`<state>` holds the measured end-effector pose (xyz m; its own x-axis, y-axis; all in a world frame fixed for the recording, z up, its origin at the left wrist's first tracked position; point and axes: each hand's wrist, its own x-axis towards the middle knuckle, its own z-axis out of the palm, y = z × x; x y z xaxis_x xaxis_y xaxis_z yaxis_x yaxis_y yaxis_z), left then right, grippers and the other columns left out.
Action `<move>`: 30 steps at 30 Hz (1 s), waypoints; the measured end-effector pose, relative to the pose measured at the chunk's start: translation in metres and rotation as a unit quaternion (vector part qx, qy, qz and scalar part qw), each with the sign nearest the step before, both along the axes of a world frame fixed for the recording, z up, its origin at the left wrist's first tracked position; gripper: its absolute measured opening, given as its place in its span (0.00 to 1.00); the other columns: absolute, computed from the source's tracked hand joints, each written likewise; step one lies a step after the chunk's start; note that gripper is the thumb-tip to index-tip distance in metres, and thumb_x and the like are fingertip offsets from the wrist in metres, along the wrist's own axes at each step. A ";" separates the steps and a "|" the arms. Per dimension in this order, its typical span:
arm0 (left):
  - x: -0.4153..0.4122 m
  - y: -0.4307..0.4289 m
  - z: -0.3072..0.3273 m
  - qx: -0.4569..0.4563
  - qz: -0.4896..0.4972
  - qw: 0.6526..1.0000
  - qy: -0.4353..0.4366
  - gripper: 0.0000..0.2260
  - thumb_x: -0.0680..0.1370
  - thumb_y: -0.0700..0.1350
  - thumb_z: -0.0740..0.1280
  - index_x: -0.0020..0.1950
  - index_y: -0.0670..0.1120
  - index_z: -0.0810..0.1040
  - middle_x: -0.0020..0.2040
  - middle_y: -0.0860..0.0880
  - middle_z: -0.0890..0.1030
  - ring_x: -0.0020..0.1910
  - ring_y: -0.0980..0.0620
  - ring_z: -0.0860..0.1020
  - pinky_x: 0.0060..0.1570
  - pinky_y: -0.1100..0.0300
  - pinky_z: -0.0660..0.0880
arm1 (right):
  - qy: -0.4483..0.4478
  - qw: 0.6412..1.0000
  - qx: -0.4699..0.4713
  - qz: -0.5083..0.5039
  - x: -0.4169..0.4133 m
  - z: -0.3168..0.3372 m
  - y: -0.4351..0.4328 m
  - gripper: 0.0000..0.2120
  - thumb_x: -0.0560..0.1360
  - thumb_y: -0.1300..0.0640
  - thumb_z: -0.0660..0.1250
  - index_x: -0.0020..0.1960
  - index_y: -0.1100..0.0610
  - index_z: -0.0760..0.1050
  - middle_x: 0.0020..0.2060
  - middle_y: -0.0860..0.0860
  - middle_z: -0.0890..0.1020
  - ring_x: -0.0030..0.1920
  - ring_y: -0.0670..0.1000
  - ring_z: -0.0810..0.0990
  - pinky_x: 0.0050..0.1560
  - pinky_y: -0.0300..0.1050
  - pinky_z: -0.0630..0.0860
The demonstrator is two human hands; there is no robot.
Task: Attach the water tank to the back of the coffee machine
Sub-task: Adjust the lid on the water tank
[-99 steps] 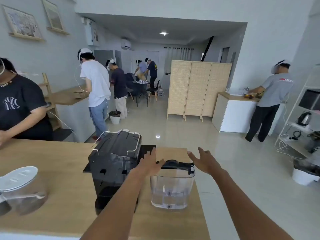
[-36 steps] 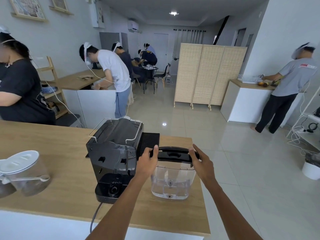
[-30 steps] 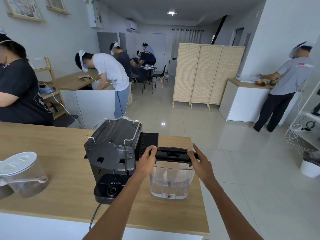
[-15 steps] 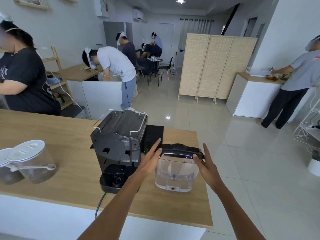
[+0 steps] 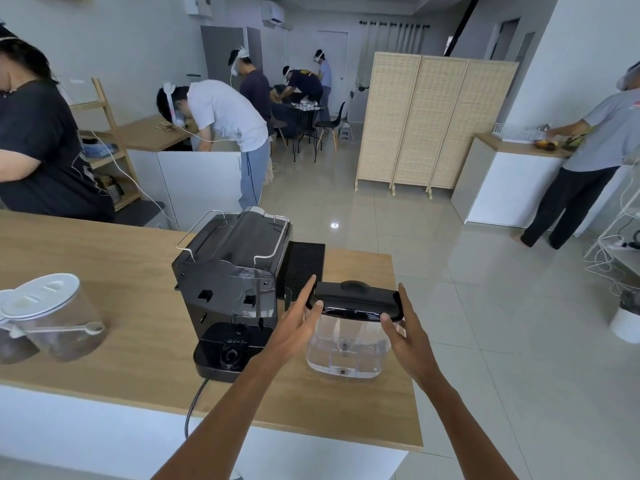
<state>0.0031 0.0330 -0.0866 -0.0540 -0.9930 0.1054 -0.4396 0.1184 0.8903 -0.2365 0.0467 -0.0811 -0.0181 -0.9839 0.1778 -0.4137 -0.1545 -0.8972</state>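
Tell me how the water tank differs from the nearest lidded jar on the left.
The water tank has a black lid; the jar has a white one. The tank is gripped at its lid by the left hand and right hand; the jar stands untouched, a spoon across its front. The tank looks boxy, the jar rounded. Both have clear walls and sit on the wooden counter.

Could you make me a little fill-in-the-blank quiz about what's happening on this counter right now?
1. Both hands grip the water tank by its black ____.
2. The tank stands to the ____ of the coffee machine.
3. The tank's body is made of ____ plastic.
4. The tank rests on a ____ counter.

Missing words: lid; right; clear; wooden
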 end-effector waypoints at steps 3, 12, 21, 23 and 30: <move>0.002 0.002 -0.005 -0.028 -0.012 0.999 -0.024 0.30 0.77 0.70 0.56 0.74 0.76 0.43 0.35 0.45 0.68 0.33 0.52 0.69 0.42 0.55 0.69 | 0.004 1.000 -0.013 0.002 -0.002 -0.008 -0.002 0.30 0.77 0.42 0.61 0.73 0.30 0.49 0.70 0.40 0.67 0.68 0.44 0.69 0.61 0.27 0.66; -0.002 0.003 -0.007 -0.071 -0.001 0.996 -0.055 0.36 0.76 0.65 0.64 0.77 0.71 0.46 0.34 0.46 0.68 0.28 0.59 0.64 0.33 0.64 0.62 | 0.020 0.999 -0.034 0.033 -0.008 -0.019 -0.001 0.38 0.75 0.42 0.65 0.78 0.37 0.47 0.78 0.42 0.60 0.74 0.48 0.65 0.70 0.44 0.68; 0.000 0.003 -0.004 -0.042 0.014 0.999 0.005 0.41 0.70 0.70 0.67 0.79 0.65 0.53 0.32 0.52 0.59 0.31 0.50 0.60 0.34 0.59 0.59 | 0.008 0.999 -0.005 0.039 -0.013 -0.015 -0.004 0.37 0.75 0.51 0.69 0.77 0.40 0.52 0.75 0.47 0.67 0.72 0.49 0.68 0.63 0.27 0.66; 0.000 0.002 -0.005 -0.043 0.015 0.999 0.016 0.41 0.69 0.71 0.68 0.78 0.66 0.55 0.32 0.51 0.59 0.32 0.50 0.60 0.36 0.53 0.60 | 0.003 0.999 -0.003 0.040 -0.012 -0.012 -0.002 0.38 0.75 0.52 0.69 0.77 0.41 0.53 0.74 0.47 0.68 0.71 0.47 0.69 0.63 0.27 0.66; 0.002 0.014 0.001 -0.068 0.031 0.997 0.031 0.36 0.69 0.71 0.67 0.73 0.74 0.55 0.34 0.44 0.60 0.33 0.48 0.61 0.38 0.52 0.60 | -0.022 0.999 -0.004 0.036 -0.008 0.000 0.013 0.39 0.74 0.53 0.70 0.78 0.43 0.54 0.68 0.30 0.67 0.63 0.27 0.69 0.69 0.41 0.67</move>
<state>0.0051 0.0470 -0.0856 0.0186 -0.9705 0.2404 -0.3952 0.2137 0.8934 -0.2446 0.0598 -0.0813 0.0458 -0.9813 0.1869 -0.3622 -0.1907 -0.9124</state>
